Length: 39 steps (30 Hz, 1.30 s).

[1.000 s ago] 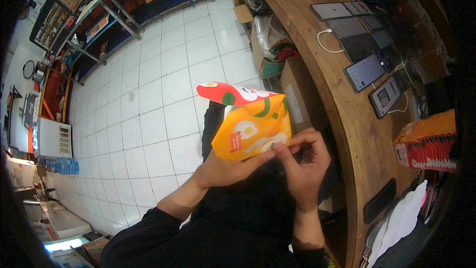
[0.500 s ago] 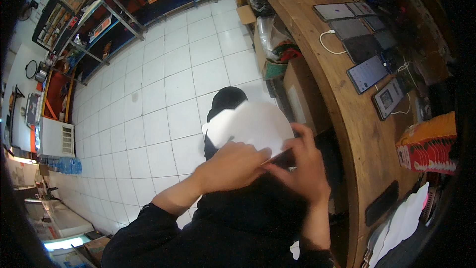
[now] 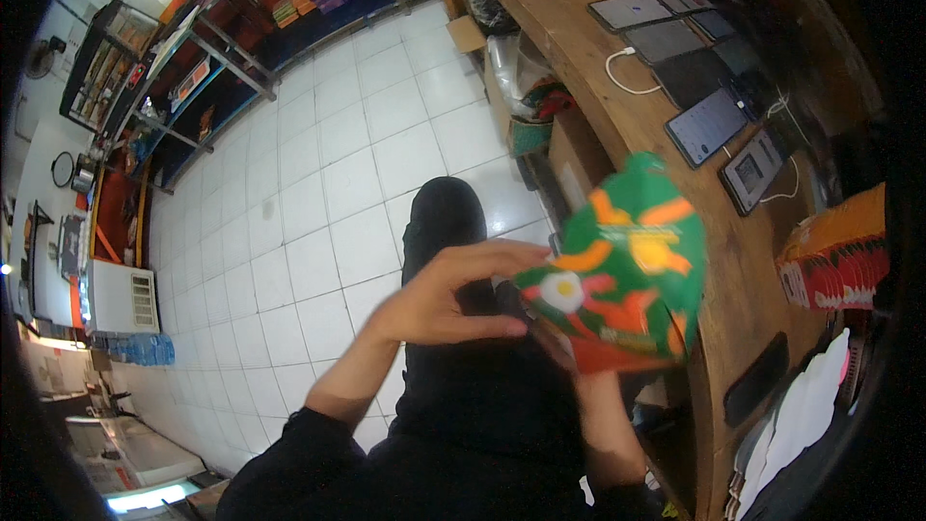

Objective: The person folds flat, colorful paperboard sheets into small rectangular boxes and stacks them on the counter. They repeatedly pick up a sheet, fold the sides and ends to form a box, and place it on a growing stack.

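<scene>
A printed paper food carton (image 3: 632, 275), green with orange and red patches and a fried-egg picture, is in front of me at the table's near edge, slightly blurred. My right hand is mostly hidden behind it and seems to hold it from there; only the wrist and forearm show below. My left hand (image 3: 453, 294) is beside the carton's left edge, thumb and fingers apart, with nothing between them. Its fingertips come close to that edge; whether they touch it I cannot tell.
On the wooden table (image 3: 540, 0) at right lie several phones (image 3: 709, 125) with a white cable (image 3: 622, 77). Nearer are a red-and-orange carton stack (image 3: 834, 260), a dark phone-shaped slab (image 3: 755, 379) and white cut sheets (image 3: 791, 434). Cardboard boxes (image 3: 576, 150) stand under the table.
The carton has turned from its white side to its green printed side and moved right, toward the table. My left hand has come off it and opened; my right hand has gone behind it.
</scene>
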Available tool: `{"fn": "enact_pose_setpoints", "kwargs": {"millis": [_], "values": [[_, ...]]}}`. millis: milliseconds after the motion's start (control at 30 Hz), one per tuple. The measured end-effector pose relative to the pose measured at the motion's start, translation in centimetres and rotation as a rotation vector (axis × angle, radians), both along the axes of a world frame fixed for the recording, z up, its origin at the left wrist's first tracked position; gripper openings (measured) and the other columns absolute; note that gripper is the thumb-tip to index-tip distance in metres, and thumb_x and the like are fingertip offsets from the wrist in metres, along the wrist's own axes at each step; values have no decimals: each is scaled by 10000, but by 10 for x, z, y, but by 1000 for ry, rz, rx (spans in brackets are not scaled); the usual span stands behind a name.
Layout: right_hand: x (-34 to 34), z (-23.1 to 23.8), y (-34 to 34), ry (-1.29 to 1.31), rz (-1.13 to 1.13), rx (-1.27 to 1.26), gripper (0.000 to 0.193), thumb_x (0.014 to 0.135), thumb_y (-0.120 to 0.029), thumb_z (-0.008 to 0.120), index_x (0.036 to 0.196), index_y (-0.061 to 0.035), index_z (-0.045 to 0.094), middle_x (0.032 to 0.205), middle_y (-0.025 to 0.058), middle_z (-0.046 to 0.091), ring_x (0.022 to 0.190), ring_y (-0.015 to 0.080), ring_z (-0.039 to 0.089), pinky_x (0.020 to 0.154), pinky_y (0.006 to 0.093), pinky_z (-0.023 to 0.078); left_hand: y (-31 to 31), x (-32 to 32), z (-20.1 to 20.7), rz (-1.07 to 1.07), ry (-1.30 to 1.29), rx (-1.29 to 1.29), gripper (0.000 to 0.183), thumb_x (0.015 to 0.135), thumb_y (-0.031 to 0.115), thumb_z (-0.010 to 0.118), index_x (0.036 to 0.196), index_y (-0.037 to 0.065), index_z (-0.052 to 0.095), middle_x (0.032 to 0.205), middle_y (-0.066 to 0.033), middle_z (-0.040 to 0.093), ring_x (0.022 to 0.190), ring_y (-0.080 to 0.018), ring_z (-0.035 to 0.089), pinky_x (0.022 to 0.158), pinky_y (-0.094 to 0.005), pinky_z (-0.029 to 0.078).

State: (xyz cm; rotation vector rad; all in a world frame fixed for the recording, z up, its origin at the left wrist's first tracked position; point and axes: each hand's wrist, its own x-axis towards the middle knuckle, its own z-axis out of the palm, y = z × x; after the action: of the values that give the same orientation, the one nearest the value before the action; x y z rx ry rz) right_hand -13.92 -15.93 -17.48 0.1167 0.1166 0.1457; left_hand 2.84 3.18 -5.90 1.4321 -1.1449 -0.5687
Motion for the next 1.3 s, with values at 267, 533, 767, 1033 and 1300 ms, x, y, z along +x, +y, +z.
{"fn": "enact_pose_setpoints", "kwargs": {"millis": [267,533,767,1033,1300], "values": [[1,56,-1,322,195,-1324,363,1039,-301,698,1254,-13,653,1118,175,764,762,170,696,632,293,555,-20,-23,21,424,197,128,358,921,51,850,1216,-25,663,1117,-124,772,1024,-164,743,878,-315,599],[5,124,3,-31,-624,-2476,697,806,-40,865,1456,-22,612,1306,176,628,1170,382,625,1007,472,501,-33,-33,40,355,-722,203,219,807,140,899,949,109,736,1471,-129,575,1394,-354,545,1126,-492,483],[16,117,5,-364,-667,-2338,445,766,28,838,1199,-18,745,1011,115,633,924,293,656,779,418,537,-18,-44,76,241,-730,286,254,804,127,884,1021,122,752,1209,-29,762,1058,-262,749,911,-439,631],[5,130,-6,-280,-748,-2227,353,760,35,845,1091,-68,784,829,54,574,738,232,607,666,376,488,3,-45,83,839,-690,25,646,656,531,1024,940,117,617,1067,-111,709,1015,-250,748,804,-343,594],[5,118,-12,-467,-632,-2185,343,813,-7,857,1138,-101,802,930,33,634,806,186,638,701,351,514,2,-54,50,427,457,195,521,879,72,887,1313,-40,622,1166,-83,744,1047,-151,708,890,-332,609]]}}
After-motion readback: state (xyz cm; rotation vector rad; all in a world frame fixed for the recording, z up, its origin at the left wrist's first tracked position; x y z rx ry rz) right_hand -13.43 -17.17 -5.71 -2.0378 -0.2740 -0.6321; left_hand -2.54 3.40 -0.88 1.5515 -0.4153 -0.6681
